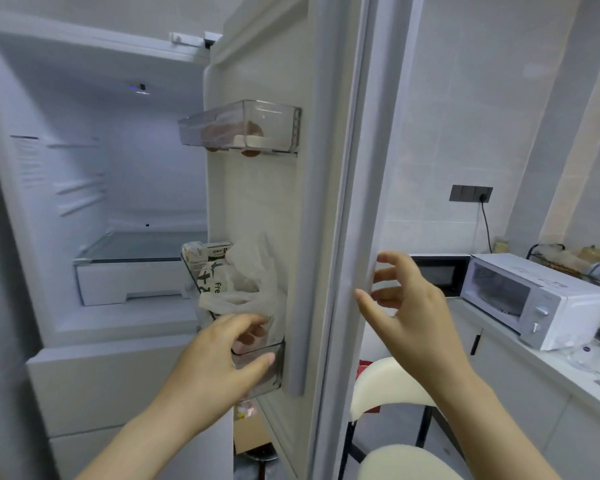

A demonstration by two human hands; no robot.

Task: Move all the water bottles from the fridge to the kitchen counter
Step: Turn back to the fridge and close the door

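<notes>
Head view, items as we recorded them.

- White fridge (pixel 94 341), left: lit compartment with a glass shelf (pixel 136 247) over a white drawer.
- White fridge door (pixel 326 168), swung open at centre. A clear plastic upper door bin (pixel 239 123) held brown eggs. A clear plastic lower door bin (pixel 264 372) held small white-and-green cartons (pixel 208 254) and a crumpled translucent plastic bag (pixel 253 275).
- Water bottles: we could make out none. Any in the lower bin would be hidden behind the bag.
- Left hand (pixel 222 355): at the lower bin, fingers relaxed and reaching over its rim toward the bag, thumb outside the front wall, gripping nothing we could see.
- Right hand (pixel 402 306): just beside the door's near edge, fingers spread and loosely curled, holding nothing. We could not tell whether it touched the door.
- White kitchen counter (pixel 555 365), far right, carried a white toaster oven (pixel 534 299).

Handling, as we judged it: full bottles would be weighty, thin-walled, and likely slick from the cold. A hold round the mid-body or under the cap seemed best, with the soft bag pushed aside first.
</notes>
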